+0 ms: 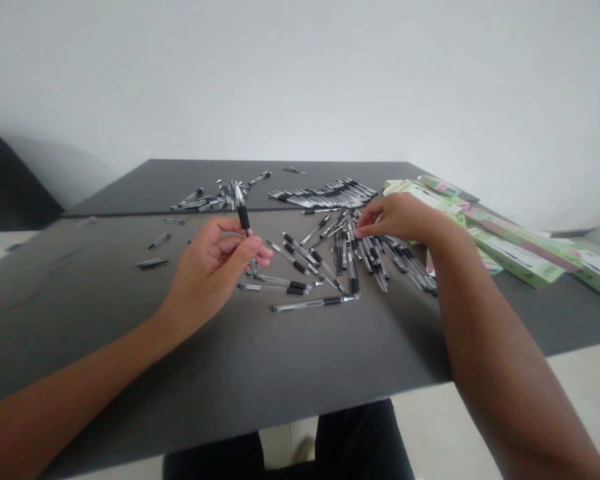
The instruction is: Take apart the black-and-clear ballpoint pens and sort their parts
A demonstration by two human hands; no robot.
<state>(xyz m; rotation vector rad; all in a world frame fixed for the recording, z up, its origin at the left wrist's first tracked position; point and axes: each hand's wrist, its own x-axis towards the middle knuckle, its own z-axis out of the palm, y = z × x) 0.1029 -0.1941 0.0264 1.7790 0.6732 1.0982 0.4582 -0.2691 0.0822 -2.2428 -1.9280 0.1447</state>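
Note:
My left hand [215,263] is closed around one pen [242,212], held upright above the dark table [130,320], its black grip just above my fingers. My right hand [397,217] reaches over a loose heap of clear pens with black grips [340,257] in the middle of the table. Its thumb and fingers are pinched together at the heap's top; what they grip is too small to name. Single pens [313,304] lie at the heap's near side.
A neat row of pens [325,193] lies farther back, and a smaller scatter of pens and caps [207,199] sits at the back left. Green and white cartons [515,250] lie along the table's right side. A dark object [5,187] is at far left.

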